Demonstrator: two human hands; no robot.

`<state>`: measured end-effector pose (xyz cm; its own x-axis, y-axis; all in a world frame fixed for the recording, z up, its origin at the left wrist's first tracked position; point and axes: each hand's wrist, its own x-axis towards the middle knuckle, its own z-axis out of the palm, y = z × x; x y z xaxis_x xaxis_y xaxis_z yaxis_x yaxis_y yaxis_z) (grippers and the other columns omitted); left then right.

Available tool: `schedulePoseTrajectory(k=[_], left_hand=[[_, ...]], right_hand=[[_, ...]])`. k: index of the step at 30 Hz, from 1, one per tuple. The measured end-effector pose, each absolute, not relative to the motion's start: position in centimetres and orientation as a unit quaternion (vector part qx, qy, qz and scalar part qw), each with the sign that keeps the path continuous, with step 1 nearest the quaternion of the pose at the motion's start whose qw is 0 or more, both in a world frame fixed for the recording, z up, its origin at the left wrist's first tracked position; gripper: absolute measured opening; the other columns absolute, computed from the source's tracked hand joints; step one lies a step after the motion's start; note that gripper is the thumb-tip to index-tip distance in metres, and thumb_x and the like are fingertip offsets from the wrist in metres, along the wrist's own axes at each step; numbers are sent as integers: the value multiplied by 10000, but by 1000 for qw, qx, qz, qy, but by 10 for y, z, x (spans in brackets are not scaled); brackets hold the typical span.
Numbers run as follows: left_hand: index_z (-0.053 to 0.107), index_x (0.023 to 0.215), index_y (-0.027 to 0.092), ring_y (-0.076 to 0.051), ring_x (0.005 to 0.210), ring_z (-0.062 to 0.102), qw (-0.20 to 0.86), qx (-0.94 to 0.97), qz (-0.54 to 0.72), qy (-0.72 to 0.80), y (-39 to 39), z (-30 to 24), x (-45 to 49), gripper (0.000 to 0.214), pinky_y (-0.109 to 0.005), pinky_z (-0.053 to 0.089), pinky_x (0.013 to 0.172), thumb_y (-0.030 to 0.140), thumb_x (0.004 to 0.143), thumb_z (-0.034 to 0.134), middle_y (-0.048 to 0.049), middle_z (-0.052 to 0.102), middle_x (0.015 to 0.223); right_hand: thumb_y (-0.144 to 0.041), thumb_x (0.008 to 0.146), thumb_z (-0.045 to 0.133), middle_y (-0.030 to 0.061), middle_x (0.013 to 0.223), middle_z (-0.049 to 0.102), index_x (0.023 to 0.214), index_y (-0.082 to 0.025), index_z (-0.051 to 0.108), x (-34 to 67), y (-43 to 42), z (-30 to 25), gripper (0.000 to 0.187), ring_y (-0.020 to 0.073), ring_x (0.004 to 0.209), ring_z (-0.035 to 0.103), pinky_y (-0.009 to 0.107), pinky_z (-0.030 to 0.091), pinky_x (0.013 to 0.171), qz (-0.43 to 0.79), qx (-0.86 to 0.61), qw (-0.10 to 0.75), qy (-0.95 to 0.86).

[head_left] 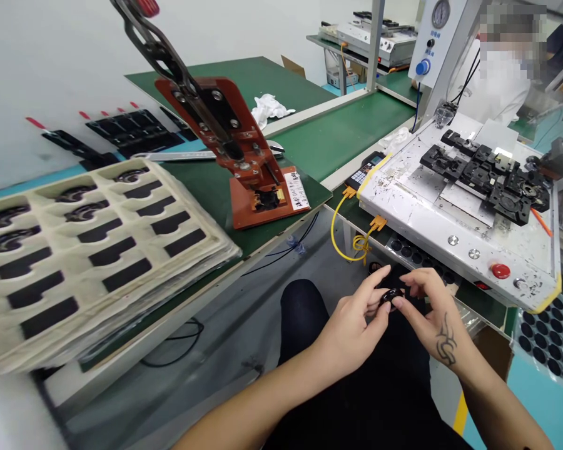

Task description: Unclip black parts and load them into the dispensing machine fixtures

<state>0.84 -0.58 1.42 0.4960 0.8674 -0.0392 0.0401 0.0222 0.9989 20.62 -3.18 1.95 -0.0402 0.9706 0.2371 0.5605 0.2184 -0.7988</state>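
Observation:
A small glossy black part (393,296), rounded in outline, is held above my lap between both hands. My left hand (363,312) pinches its left side with thumb and fingers. On its other side, my right hand (429,306) has the thumb pressed to the part, with its fingers curled above. The fingers cover much of the part, so its exact kind does not show. Left of my hands, a red-brown press fixture with a toggle lever (265,206) stands on the green bench. To the right is a white machine (431,219) carrying black jigs (485,172).
A beige tray (98,250) of black parts lies at the left. A yellow cable (336,240) hangs beside the machine, below a keypad (368,169). Black discs (553,337) fill a sheet at right. Another person (502,81) is behind the machine. A gap separates the benches.

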Motion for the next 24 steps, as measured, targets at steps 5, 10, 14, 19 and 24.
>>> schedulePoseTrajectory(k=[5, 10, 14, 19, 24], left_hand=[[439, 1629, 243, -277, 1304, 710, 617, 612, 345, 355, 3, 17, 1, 589, -418, 555, 1119, 279, 1064, 601, -144, 684, 1498], [659, 1343, 208, -248, 1102, 777, 672, 494, 411, 367, 7, 13, 5, 420, -365, 624, 991, 316, 958, 786, -124, 757, 1294], [716, 1094, 171, -200, 841, 779, 661, 510, 405, 374, 5, 14, 5, 147, -333, 645, 836, 274, 989, 713, -52, 778, 933], [720, 1098, 167, -179, 788, 751, 620, 557, 402, 380, 3, 21, 1, 144, -313, 620, 789, 253, 991, 675, -39, 754, 901], [737, 1083, 169, -184, 791, 712, 576, 579, 406, 410, 2, 18, 2, 183, -310, 591, 766, 290, 946, 733, -37, 726, 886]], right_hand=[[-305, 1016, 713, 70, 1059, 687, 1082, -291, 749, 206, -26, 20, 77, 254, 941, 672, 411, 562, 850, 278, -538, 414, -680], [-435, 966, 789, -10, 789, 660, 957, -247, 715, 197, -21, 13, 202, 135, 622, 554, 272, 486, 578, 452, -546, 492, -505], [-462, 940, 818, -6, 806, 687, 1035, -233, 747, 190, -21, 7, 258, 114, 611, 576, 226, 485, 536, 504, -529, 507, -457], [-426, 963, 799, -9, 781, 684, 1060, -235, 774, 187, -26, 11, 215, 116, 640, 601, 226, 530, 584, 481, -536, 503, -478], [-414, 937, 828, -14, 755, 687, 999, -224, 769, 183, -26, 15, 208, 108, 610, 575, 229, 531, 579, 478, -538, 513, -467]])
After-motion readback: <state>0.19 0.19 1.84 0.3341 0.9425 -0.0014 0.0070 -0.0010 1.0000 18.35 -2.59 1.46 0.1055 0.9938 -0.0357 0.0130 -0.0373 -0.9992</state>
